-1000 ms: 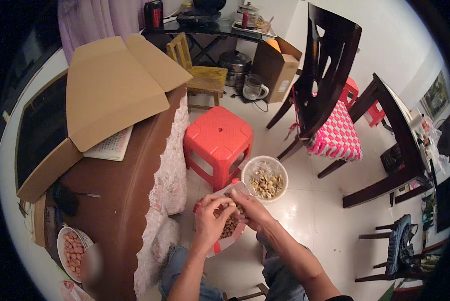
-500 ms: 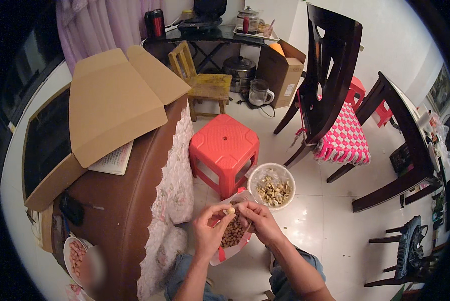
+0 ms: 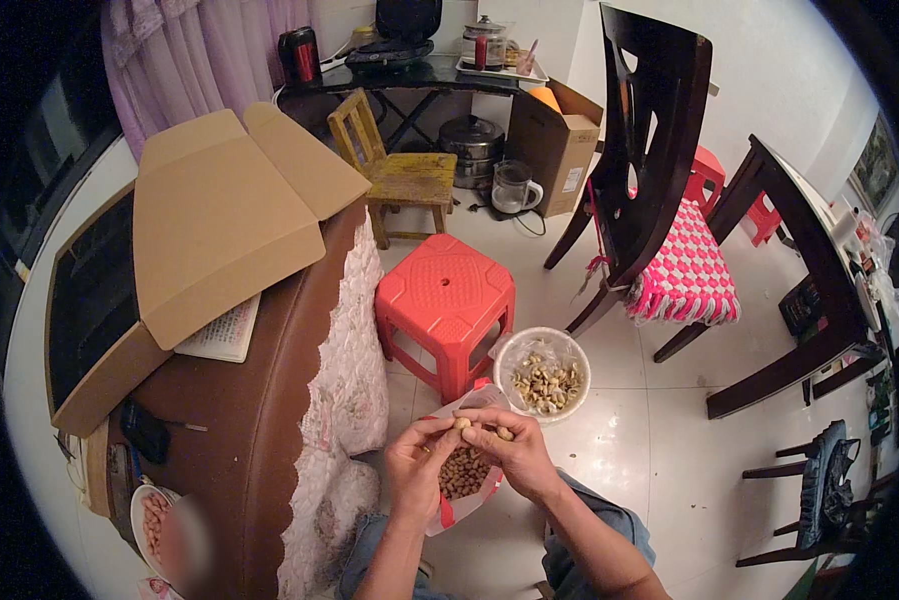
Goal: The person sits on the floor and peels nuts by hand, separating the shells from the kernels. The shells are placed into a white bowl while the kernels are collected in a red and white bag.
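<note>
My left hand (image 3: 421,465) and my right hand (image 3: 514,455) were together in front of me, fingertips meeting over my lap. Both were curled nearly closed, and between the thumbs and forefingers they pinched a pale peanut (image 3: 462,424); a second small one (image 3: 504,434) sat against the fingers of my right hand. Whether the shell was already cracked I could not tell. Directly under my hands lay an open plastic bag (image 3: 461,478) with red trim, holding a heap of brownish peanuts, resting on my knees. Just beyond the bag, on the white tiled floor (image 3: 609,450), stood a round white bowl (image 3: 541,372) with light-coloured shells or nuts in it. Beside that bowl was a red plastic stool (image 3: 447,300), and further off a small wooden chair (image 3: 394,172). To my left ran a brown table (image 3: 239,420) with a lace-edged cloth hanging down, an open cardboard box (image 3: 209,230) on top of it. To my right stood a dark chair with a pink and white checked cushion (image 3: 681,275)
</note>
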`<state>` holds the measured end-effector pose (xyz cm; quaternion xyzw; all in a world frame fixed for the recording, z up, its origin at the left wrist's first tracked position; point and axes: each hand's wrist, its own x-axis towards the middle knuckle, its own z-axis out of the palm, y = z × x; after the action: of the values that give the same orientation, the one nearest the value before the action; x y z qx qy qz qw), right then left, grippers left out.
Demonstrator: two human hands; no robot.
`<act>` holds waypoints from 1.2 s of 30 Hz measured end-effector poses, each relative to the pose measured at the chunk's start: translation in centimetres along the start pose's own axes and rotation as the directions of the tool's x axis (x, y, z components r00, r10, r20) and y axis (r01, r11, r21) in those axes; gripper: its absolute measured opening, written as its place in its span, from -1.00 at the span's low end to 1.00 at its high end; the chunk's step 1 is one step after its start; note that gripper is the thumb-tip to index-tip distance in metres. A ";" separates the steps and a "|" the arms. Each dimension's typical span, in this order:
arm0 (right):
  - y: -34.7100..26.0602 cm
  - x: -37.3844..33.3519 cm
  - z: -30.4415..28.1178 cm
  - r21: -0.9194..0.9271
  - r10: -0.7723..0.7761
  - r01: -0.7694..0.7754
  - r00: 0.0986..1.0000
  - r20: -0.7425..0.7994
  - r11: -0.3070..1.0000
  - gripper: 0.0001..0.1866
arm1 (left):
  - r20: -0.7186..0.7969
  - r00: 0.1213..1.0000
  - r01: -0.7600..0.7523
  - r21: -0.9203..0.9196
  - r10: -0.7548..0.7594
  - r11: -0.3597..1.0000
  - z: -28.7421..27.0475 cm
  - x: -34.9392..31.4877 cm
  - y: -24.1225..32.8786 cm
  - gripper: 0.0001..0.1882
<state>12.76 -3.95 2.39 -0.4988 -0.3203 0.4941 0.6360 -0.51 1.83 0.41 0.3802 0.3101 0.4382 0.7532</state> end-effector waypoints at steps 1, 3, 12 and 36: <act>-0.1 -0.1 0.0 -0.009 0.015 -0.015 1.000 0.008 1.000 -0.73 | 0.008 1.000 0.000 -0.012 0.000 1.000 0.0 0.0 0.0 -0.84; -0.8 -0.3 0.3 -0.023 0.048 -0.047 0.999 0.024 0.999 -0.73 | 0.021 1.000 0.001 -0.035 -0.001 0.999 0.0 0.0 0.1 -0.84; -1.1 0.0 0.2 -0.259 -0.168 0.175 0.985 0.050 0.950 -0.72 | 0.040 0.992 0.128 -0.166 -0.123 0.978 0.0 -0.2 1.2 -0.85; -1.6 -0.4 -0.3 -0.125 0.014 0.004 0.989 0.145 0.992 -0.75 | 0.184 0.960 0.244 -0.178 -0.212 0.953 -0.6 0.0 2.1 -0.80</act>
<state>13.45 -4.42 3.85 -0.5009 -0.3948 0.5097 0.5774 -1.86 2.65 1.86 0.2993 0.2440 0.3442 0.8558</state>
